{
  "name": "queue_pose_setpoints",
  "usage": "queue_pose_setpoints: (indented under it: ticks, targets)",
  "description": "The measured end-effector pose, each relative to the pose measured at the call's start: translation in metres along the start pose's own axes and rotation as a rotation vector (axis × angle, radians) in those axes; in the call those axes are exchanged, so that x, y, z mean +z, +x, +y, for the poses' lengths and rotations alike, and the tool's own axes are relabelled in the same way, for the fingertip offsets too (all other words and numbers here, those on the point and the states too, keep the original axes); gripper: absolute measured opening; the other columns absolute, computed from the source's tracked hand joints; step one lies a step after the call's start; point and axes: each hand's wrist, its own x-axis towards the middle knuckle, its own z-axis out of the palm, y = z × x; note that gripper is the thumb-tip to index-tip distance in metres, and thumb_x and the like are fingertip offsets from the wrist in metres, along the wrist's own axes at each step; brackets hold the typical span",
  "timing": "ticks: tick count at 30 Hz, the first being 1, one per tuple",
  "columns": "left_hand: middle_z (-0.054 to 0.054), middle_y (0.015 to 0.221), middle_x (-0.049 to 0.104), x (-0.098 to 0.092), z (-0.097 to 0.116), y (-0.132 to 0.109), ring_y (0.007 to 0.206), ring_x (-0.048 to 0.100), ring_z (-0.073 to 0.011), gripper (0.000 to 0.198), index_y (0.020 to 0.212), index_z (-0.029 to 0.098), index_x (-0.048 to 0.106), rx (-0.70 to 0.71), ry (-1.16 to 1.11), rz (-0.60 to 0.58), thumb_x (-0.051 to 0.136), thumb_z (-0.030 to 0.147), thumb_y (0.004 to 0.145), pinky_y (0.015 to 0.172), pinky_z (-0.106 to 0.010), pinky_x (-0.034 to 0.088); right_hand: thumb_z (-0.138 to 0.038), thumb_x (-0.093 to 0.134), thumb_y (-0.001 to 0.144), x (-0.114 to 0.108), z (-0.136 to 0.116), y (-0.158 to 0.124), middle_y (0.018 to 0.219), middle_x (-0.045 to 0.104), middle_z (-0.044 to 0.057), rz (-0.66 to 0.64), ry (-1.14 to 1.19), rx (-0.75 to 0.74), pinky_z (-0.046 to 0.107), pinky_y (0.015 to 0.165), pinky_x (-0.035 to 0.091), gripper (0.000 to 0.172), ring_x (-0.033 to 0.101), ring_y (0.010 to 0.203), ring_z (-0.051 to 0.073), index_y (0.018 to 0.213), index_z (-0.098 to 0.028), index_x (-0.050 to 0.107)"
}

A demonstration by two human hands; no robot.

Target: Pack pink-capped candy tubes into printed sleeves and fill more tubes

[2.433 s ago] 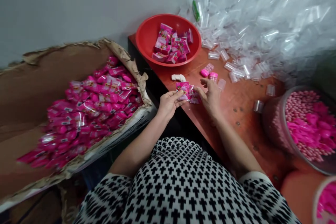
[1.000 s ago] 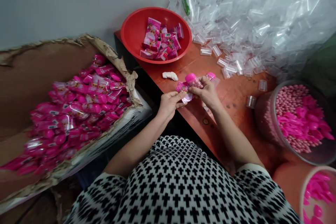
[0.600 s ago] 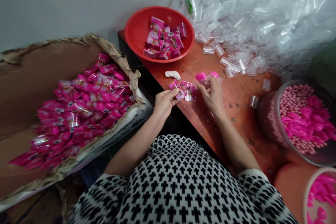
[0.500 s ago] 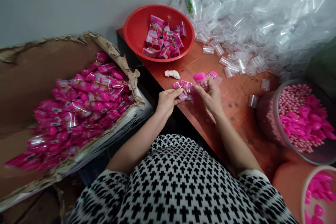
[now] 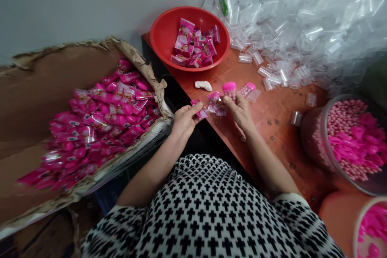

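My left hand [image 5: 184,121] pinches a small pink printed plastic wrapper [image 5: 198,109] over the table's near edge. My right hand [image 5: 240,112] is closed around a small clear tube [image 5: 229,89] with a pink cap and pale pink beads inside; the cap points away from me. Between the hands, more pink wrappers [image 5: 214,98] lie on the table near my right fingertips. Just past the right hand, a second capped tube of beads [image 5: 247,89] rests on its side. A crumpled white piece [image 5: 203,85] sits beyond the wrappers.
A red bowl [image 5: 157,44] of pink wrappers stands at the back. On the left, a torn cardboard box [image 5: 33,100] holds many packed pink items. Clear tubes [image 5: 290,28] are heaped back right. A bead tub [image 5: 325,125] and a bucket [image 5: 335,217] line the right side.
My left hand has drawn left with one wrapper, away from the other wrappers and my right hand. The right hand keeps the tube, now turned more upright. The view has shifted slightly.
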Motion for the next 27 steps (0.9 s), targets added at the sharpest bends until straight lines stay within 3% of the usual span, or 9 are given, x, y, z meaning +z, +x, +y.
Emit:
queue_pose_setpoints:
  ticks: [2, 5, 10, 21, 27]
  targets:
    - [0.000, 0.068, 0.071, 0.006, 0.002, 0.000, 0.061, 0.066, -0.0099, 0.029, 0.066, 0.013, 0.062, 0.005, -0.081, -0.001, 0.091, 0.015, 0.067, 0.063, -0.022, 0.057, -0.065, 0.074, 0.080, 0.001, -0.012, -0.015, 0.078, 0.061, -0.003, 0.035, -0.038, -0.066, 0.026, 0.061, 0.049, 0.047, 0.058, 0.063, 0.011, 0.085, -0.023, 0.053]
    - [0.000, 0.072, 0.072, 0.017, 0.001, -0.001, 0.065, 0.068, -0.0101, 0.018, 0.075, 0.013, 0.066, -0.025, -0.156, -0.023, 0.084, 0.013, 0.077, 0.071, -0.025, 0.059, -0.067, 0.069, 0.084, 0.006, -0.019, -0.043, 0.065, 0.057, -0.004, -0.035, -0.073, 0.018, 0.025, 0.043, 0.036, 0.047, 0.050, 0.048, 0.011, 0.084, -0.024, 0.052]
    - [0.000, 0.074, 0.072, 0.025, -0.005, 0.000, 0.067, 0.069, -0.0106, 0.017, 0.076, 0.014, 0.068, -0.064, -0.217, -0.058, 0.084, 0.016, 0.080, 0.071, -0.024, 0.059, -0.064, 0.064, 0.090, 0.021, -0.005, -0.074, 0.060, 0.058, -0.005, -0.033, -0.085, 0.122, 0.025, 0.042, 0.033, 0.042, 0.048, 0.043, 0.011, 0.088, -0.024, 0.052]
    - [-0.001, 0.072, 0.071, 0.033, -0.011, -0.013, 0.059, 0.066, -0.0106, 0.036, 0.076, 0.014, 0.066, -0.013, -0.076, -0.198, 0.095, 0.031, 0.065, 0.060, -0.022, 0.053, -0.062, 0.064, 0.089, 0.026, 0.009, -0.066, 0.060, 0.057, -0.007, -0.033, -0.149, 0.111, 0.023, 0.044, 0.035, 0.040, 0.046, 0.046, 0.010, 0.088, -0.023, 0.053]
    - [-0.001, 0.070, 0.071, 0.032, -0.014, -0.010, 0.059, 0.065, -0.0112, 0.053, 0.080, 0.013, 0.070, 0.060, 0.005, -0.362, 0.100, 0.044, 0.050, 0.059, -0.023, 0.054, -0.059, 0.064, 0.089, 0.025, 0.013, -0.063, 0.064, 0.054, -0.007, -0.019, -0.096, 0.098, 0.024, 0.047, 0.033, 0.038, 0.045, 0.050, 0.010, 0.089, -0.023, 0.051]
